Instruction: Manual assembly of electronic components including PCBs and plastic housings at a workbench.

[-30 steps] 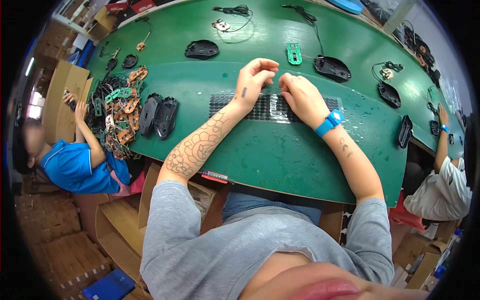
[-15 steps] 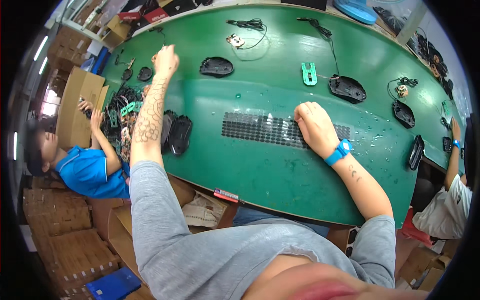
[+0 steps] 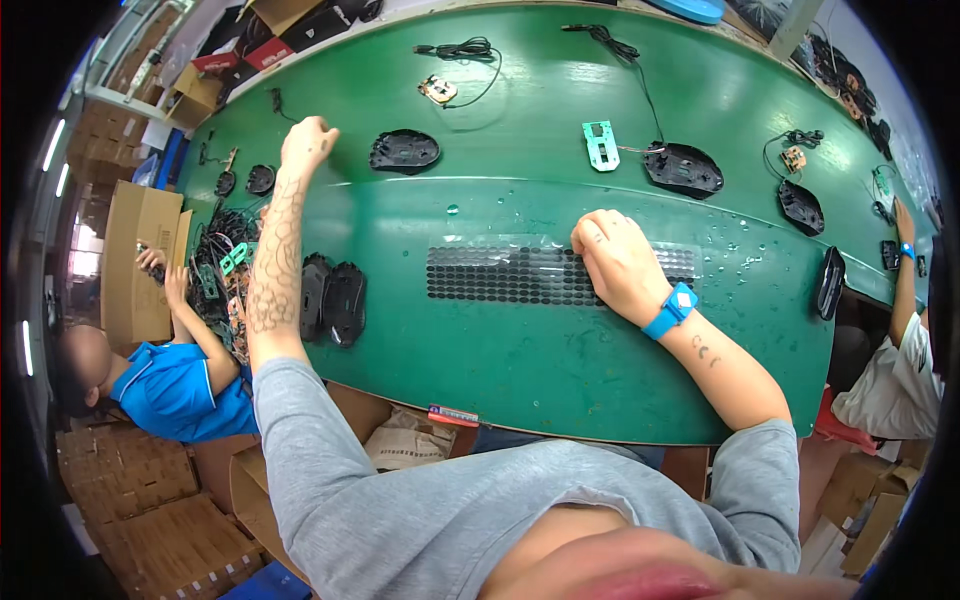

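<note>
r hand [image 3: 617, 262] lies knuckles-up w/ fingers curled on the sheet of small black pads [image 3: 520, 274], grasping nothing that shows; l hand [image 3: 306, 142] is clenched in a loose fist far left, can't tell if anything's inside it. the pad sheet lies flat mid-table on the green table [image 3: 520, 370], just near of centre, its right part under the r hand. blue wristband [image 3: 669, 310] on the r wrist. near edge: small red-and-black tool [image 3: 453, 415] at the table rim. left of the sheet, two black mouse shells [image 3: 333, 298] side by side, just beside the l forearm. further left, a tangle of cables & green parts [image 3: 225, 265], w/ a person in a blue shirt [image 3: 185, 385] reaching toward it. farther out: black mouse base [image 3: 404, 151] just right of the l fist, green bracket [image 3: 600, 145] and a wired mouse base [image 3: 683, 168] far right of centre, small circuit board w/ cable [image 3: 438, 90] at far side. another person's arm [image 3: 905, 275] at right edge.
</note>
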`<state>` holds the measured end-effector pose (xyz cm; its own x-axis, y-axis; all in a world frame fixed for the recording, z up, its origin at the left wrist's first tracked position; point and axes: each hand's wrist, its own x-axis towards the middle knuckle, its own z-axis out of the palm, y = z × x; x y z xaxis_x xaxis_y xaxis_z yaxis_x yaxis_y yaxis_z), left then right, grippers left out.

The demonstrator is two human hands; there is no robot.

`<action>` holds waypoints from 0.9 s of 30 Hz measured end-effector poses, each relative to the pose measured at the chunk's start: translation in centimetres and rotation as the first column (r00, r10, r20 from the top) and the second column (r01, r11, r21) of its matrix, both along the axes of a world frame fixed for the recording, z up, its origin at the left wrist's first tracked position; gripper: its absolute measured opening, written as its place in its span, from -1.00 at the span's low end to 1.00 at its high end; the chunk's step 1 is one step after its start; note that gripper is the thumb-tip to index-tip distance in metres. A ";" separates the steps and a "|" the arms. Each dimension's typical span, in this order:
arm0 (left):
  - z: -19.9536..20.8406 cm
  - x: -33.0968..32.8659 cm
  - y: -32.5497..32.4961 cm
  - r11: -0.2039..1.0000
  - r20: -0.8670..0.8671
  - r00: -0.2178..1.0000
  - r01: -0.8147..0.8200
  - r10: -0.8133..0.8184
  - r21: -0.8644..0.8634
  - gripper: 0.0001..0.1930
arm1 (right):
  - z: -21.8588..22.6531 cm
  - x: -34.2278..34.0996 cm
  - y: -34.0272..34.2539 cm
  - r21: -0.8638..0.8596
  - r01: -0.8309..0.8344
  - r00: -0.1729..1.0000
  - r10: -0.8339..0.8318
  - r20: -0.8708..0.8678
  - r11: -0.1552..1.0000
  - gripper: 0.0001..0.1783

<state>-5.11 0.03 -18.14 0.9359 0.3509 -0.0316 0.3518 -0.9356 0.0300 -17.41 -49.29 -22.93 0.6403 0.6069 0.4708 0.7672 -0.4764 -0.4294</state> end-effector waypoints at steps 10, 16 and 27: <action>-2.4 -2.8 1.5 0.939 0.190 0.967 0.216 -0.168 -0.267 -0.57 | -0.4 0.4 0.8 0.020 -0.028 0.996 0.026 0.080 0.999 -0.87; -0.8 -5.1 0.7 0.929 -0.018 1.000 -0.004 -0.003 -0.369 -0.63 | -0.3 0.1 0.6 0.032 -0.031 0.996 0.028 0.090 0.999 -0.86; 10.6 -14.4 -9.7 0.345 0.664 0.493 0.590 0.563 -0.730 -0.55 | -0.5 0.1 0.3 0.003 0.041 0.990 -0.041 0.132 0.999 -0.93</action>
<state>-19.54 -9.71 -7.52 0.6884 0.6236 0.3704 -0.3981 -0.1021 0.9116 -17.28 -48.94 -23.41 0.5967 0.5818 0.5527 0.7972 -0.5083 -0.3257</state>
